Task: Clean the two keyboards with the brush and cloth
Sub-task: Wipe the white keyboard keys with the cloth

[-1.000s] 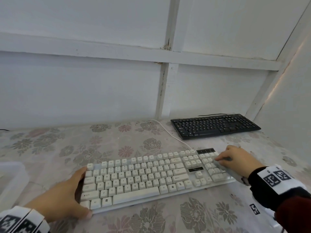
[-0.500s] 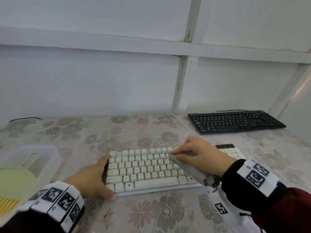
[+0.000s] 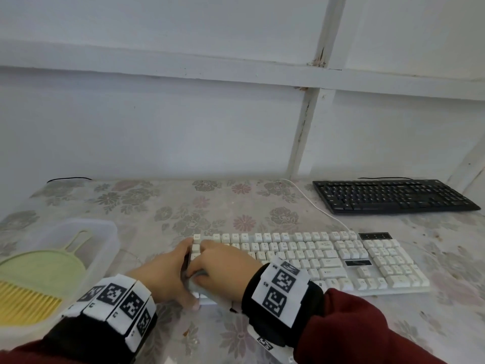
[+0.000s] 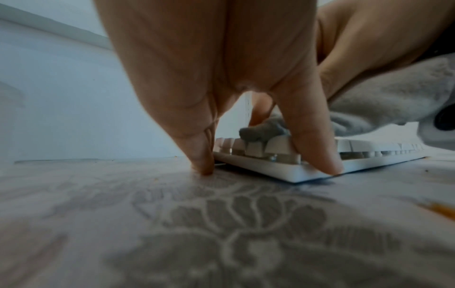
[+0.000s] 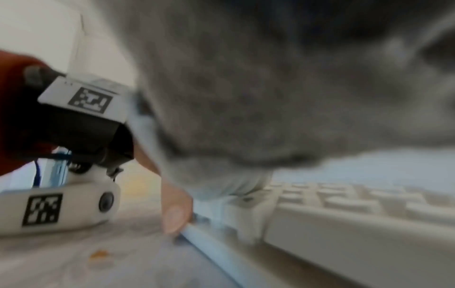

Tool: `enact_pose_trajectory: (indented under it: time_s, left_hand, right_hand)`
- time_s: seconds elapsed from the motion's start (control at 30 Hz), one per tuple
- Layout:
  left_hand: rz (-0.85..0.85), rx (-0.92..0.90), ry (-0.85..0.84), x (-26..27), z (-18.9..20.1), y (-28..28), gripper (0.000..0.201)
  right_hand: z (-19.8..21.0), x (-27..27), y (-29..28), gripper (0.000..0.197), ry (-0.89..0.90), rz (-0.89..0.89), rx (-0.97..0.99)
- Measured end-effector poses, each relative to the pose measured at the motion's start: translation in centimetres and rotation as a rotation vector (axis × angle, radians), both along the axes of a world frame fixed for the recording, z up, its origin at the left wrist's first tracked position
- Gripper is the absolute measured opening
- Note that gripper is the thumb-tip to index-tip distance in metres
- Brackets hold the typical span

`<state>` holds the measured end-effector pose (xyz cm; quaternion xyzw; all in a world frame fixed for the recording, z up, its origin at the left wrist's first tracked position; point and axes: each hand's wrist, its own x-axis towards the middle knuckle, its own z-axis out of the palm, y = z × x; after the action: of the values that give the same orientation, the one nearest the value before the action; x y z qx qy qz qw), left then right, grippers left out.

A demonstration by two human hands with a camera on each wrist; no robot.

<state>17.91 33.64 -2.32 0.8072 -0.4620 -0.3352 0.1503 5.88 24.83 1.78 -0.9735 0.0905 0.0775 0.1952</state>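
Note:
On the flowered table lies a white keyboard (image 3: 328, 261), close in front of me. My left hand (image 3: 183, 274) braces its left end, thumb against the front corner (image 4: 320, 163) and straight fingers down at the far side. My right hand (image 3: 212, 261) grips a grey cloth (image 4: 384, 101) and presses it onto the leftmost keys, right beside the left hand. The cloth (image 5: 270, 87) fills most of the right wrist view. At the back right a black keyboard (image 3: 393, 197) lies untouched. A brush with yellow bristles (image 3: 26, 303) sits in a clear plastic box (image 3: 110, 240) at the left.
A green dustpan (image 3: 42, 266) lies in the box with the brush. The white keyboard's cable (image 3: 315, 206) runs back to the wall. White wall panels close off the table's far side and right side. Bare tablecloth (image 3: 157, 211) stretches behind the white keyboard.
My right hand has swept the cloth across the white keyboard from its right end to its left end. The left hand has stayed at the left end.

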Motion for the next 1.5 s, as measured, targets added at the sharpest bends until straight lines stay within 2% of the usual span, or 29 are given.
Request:
enact_pose_trajectory:
  time_s: [0.1,0.3,0.53,0.67,0.77,0.93,1.1,1.3,1.5]
  left_hand:
    - [0.004,0.003,0.006,0.0,0.1,0.0,0.123]
    - [0.008,0.014,0.028,0.2,-0.1,0.0,0.128]
    - [0.025,0.025,0.059,0.4,-0.3,0.1,0.131]
    - [0.020,0.012,0.074,0.3,-0.2,0.1,0.126]
    - [0.019,0.011,0.080,0.3,-0.2,0.1,0.126]
    - [0.011,0.033,0.037,0.4,-0.2,0.1,0.134]
    - [-0.002,0.011,0.021,0.4,-0.2,-0.1,0.126]
    - [0.013,0.009,0.063,0.6,-0.4,0.1,0.143]
    - [0.040,0.019,0.081,0.4,-0.3,0.1,0.134]
  right_hand:
    - [-0.1,-0.4,-0.6,0.029,-0.036,-0.025,-0.044]
    - [-0.1,-2.2,-2.5,0.029,-0.124,-0.007,0.027]
    - [-0.4,-5.0,-5.1,0.029,-0.060,-0.094,0.022]
    - [0.1,-6.8,-6.6,0.027,-0.019,-0.164,0.005]
    - [1.3,-6.5,-6.8,0.027,0.001,-0.162,-0.022]
    - [2.4,-2.3,-3.0,0.026,-0.139,-0.035,0.050]
    - [0.8,0.4,-0.2,0.028,-0.046,0.031,0.082]
    - [0.3,-2.0,-2.1,0.028,-0.108,-0.030,0.050]
    - [0.4,-5.3,-5.3,0.028,-0.022,-0.114,0.028]
